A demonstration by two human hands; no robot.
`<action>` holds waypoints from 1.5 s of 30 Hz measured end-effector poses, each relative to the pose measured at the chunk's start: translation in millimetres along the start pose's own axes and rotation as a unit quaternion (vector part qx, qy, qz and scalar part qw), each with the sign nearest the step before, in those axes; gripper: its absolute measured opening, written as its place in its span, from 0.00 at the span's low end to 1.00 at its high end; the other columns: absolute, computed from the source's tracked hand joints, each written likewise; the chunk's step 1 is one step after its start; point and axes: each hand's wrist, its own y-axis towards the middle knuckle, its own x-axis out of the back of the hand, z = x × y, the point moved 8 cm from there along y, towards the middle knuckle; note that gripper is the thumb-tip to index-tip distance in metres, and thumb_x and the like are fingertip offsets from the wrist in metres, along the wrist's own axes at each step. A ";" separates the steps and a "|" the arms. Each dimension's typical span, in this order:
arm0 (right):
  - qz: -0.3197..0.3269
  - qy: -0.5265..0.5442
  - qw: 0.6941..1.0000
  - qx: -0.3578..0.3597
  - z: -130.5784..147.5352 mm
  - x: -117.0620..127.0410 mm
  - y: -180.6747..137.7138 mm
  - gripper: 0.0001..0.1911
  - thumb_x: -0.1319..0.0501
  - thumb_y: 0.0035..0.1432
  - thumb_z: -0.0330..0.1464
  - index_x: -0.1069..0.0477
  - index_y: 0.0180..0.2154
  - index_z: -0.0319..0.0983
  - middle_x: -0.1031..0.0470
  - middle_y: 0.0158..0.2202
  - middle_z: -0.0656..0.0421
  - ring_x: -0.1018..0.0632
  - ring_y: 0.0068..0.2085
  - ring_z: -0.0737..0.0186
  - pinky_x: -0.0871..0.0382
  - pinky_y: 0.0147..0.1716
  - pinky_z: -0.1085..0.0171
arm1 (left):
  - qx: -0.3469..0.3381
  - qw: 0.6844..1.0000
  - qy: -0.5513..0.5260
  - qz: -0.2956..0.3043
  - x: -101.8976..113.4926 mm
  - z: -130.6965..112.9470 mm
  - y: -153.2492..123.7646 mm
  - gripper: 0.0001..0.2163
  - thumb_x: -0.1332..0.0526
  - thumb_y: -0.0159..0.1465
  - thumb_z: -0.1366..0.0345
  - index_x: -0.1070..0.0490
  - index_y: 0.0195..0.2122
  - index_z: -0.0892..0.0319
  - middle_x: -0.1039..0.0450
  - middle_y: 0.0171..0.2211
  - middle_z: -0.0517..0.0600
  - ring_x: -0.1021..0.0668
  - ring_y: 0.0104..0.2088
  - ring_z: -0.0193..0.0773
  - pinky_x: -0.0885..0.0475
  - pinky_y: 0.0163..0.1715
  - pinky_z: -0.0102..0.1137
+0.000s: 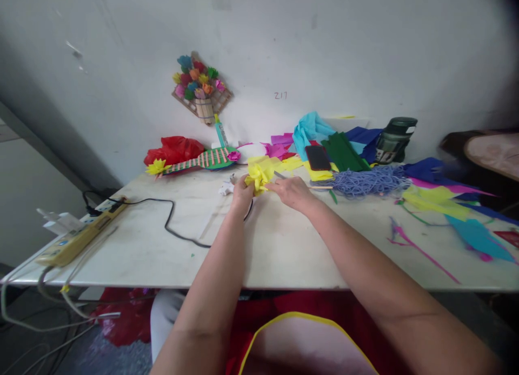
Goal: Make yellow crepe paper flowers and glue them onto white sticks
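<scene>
A ruffled yellow paper flower (260, 173) is held over the middle of the table. My left hand (242, 194) is closed around its lower left side. On the other side, my right hand (294, 194) has its fingers bent, with the fingertips at the flower's right edge. A thin grey piece (279, 175) shows just above the right knuckles; I cannot tell whether it is held or lies behind. To the right of that hand a thin tan stick (322, 187) points outward. Beside the left fingers lies a small white object (226, 188), too blurred to name.
At the back stand a green guitar-shaped craft (214, 159), a phone (318, 158), blue-violet string (365, 181) and a dark jar (395, 140). Coloured paper (346, 151) lies around them. A black cable (170, 218) runs from a power strip (81, 234) on the left.
</scene>
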 end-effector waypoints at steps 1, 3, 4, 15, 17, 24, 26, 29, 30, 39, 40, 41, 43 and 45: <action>-0.007 0.004 1.000 -0.003 -0.4 0.4 0.0 0.23 0.59 0.60 0.28 0.38 0.52 0.49 0.27 0.37 0.54 0.27 0.35 0.60 0.44 0.30 0.64 | 0.010 1.000 -0.025 0.008 -1.7 -0.2 -1.1 0.13 0.44 0.50 0.69 0.33 0.39 0.59 0.28 0.31 0.49 0.25 0.29 0.35 0.28 0.30 0.33; -0.020 0.012 1.000 -0.006 -1.2 1.7 -0.3 0.22 0.59 0.60 0.29 0.37 0.51 0.49 0.27 0.37 0.55 0.28 0.35 0.60 0.44 0.29 0.65 | 0.024 0.998 -0.063 0.020 -4.0 -1.0 -2.7 0.14 0.43 0.50 0.68 0.34 0.39 0.59 0.28 0.32 0.49 0.25 0.30 0.35 0.28 0.31 0.33; -0.024 0.017 1.000 -0.007 -1.5 2.3 -0.5 0.22 0.58 0.60 0.29 0.37 0.51 0.49 0.27 0.37 0.54 0.28 0.35 0.60 0.44 0.29 0.65 | 0.025 0.997 -0.071 0.021 -4.2 -1.8 -3.1 0.14 0.43 0.50 0.68 0.34 0.39 0.59 0.28 0.33 0.49 0.25 0.30 0.35 0.28 0.31 0.33; -0.030 0.023 0.999 -0.005 -4.3 0.2 0.2 0.21 0.58 0.60 0.31 0.36 0.51 0.47 0.26 0.39 0.55 0.27 0.36 0.59 0.43 0.31 0.64 | 0.021 0.997 -0.068 0.032 -4.8 -2.9 -3.5 0.14 0.42 0.51 0.66 0.34 0.39 0.59 0.28 0.34 0.50 0.25 0.32 0.36 0.29 0.29 0.30; -0.032 0.024 0.999 -0.002 -5.0 -0.3 0.3 0.21 0.59 0.61 0.31 0.36 0.51 0.48 0.25 0.39 0.56 0.26 0.36 0.59 0.43 0.31 0.64 | 0.023 0.997 -0.066 0.033 -5.0 -2.9 -3.6 0.13 0.42 0.51 0.66 0.34 0.39 0.59 0.28 0.35 0.50 0.25 0.32 0.36 0.29 0.30 0.31; -0.028 0.032 0.999 -0.034 -11.8 0.4 -0.1 0.21 0.57 0.61 0.36 0.41 0.54 0.44 0.24 0.37 0.52 0.25 0.36 0.56 0.41 0.33 0.63 | 0.027 0.997 -0.068 0.031 -5.9 -4.3 -4.7 0.12 0.42 0.50 0.67 0.34 0.37 0.59 0.27 0.35 0.50 0.25 0.33 0.37 0.28 0.31 0.32; -0.028 0.030 0.999 -0.033 -11.5 1.1 -0.1 0.20 0.57 0.61 0.35 0.41 0.54 0.44 0.24 0.36 0.53 0.25 0.36 0.56 0.41 0.33 0.63 | 0.029 0.997 -0.069 0.029 -5.6 -4.0 -4.7 0.12 0.42 0.50 0.67 0.34 0.37 0.59 0.27 0.35 0.50 0.25 0.33 0.38 0.29 0.31 0.32; -0.030 0.021 0.999 -0.026 -9.9 2.3 -0.2 0.20 0.58 0.61 0.34 0.41 0.53 0.45 0.24 0.37 0.53 0.25 0.36 0.56 0.41 0.32 0.63 | 0.030 0.996 -0.074 0.028 -5.6 -3.9 -4.7 0.12 0.42 0.50 0.68 0.33 0.38 0.59 0.27 0.35 0.50 0.25 0.33 0.38 0.29 0.31 0.33; -0.028 0.018 0.999 -0.022 -9.1 2.3 -0.3 0.21 0.58 0.61 0.34 0.41 0.54 0.46 0.24 0.37 0.53 0.25 0.36 0.56 0.41 0.32 0.63 | 0.030 0.996 -0.075 0.028 -5.5 -4.0 -4.8 0.12 0.42 0.50 0.68 0.33 0.38 0.59 0.27 0.35 0.50 0.25 0.33 0.38 0.29 0.31 0.33; -0.015 0.016 1.000 -0.003 -6.5 0.9 -0.8 0.23 0.58 0.60 0.29 0.41 0.55 0.50 0.25 0.39 0.55 0.26 0.37 0.58 0.41 0.33 0.63 | 0.022 0.997 -0.072 0.036 -6.4 -4.0 -4.8 0.12 0.42 0.50 0.68 0.34 0.38 0.59 0.27 0.35 0.50 0.26 0.32 0.36 0.29 0.31 0.32; -0.018 0.016 1.000 -0.003 -6.6 0.7 -0.7 0.23 0.58 0.60 0.29 0.41 0.55 0.49 0.25 0.39 0.55 0.26 0.37 0.58 0.41 0.33 0.63 | 0.022 0.996 -0.074 0.036 -6.5 -3.7 -4.7 0.12 0.42 0.50 0.68 0.34 0.38 0.59 0.27 0.35 0.50 0.25 0.32 0.36 0.29 0.31 0.32; -0.020 0.016 1.000 -0.003 -6.6 0.5 -0.6 0.23 0.58 0.59 0.29 0.41 0.55 0.49 0.26 0.39 0.55 0.26 0.37 0.57 0.41 0.33 0.63 | 0.022 0.996 -0.075 0.038 -6.7 -3.6 -4.6 0.12 0.43 0.50 0.68 0.34 0.38 0.58 0.27 0.34 0.50 0.25 0.32 0.36 0.29 0.31 0.32; -0.022 0.018 1.000 -0.004 -6.3 -0.6 0.0 0.23 0.58 0.59 0.29 0.41 0.55 0.48 0.26 0.39 0.55 0.26 0.37 0.58 0.40 0.33 0.63 | 0.019 0.996 -0.076 0.039 -6.9 -4.1 -4.6 0.12 0.43 0.50 0.68 0.34 0.38 0.58 0.27 0.34 0.50 0.26 0.33 0.36 0.29 0.31 0.32; -0.023 0.025 0.999 -0.005 -5.8 -2.0 0.9 0.23 0.58 0.60 0.29 0.41 0.54 0.48 0.26 0.40 0.55 0.26 0.38 0.58 0.40 0.34 0.63 | 0.020 0.996 -0.076 0.036 -6.5 -4.6 -4.8 0.12 0.42 0.51 0.68 0.34 0.38 0.58 0.27 0.34 0.50 0.26 0.33 0.36 0.29 0.31 0.32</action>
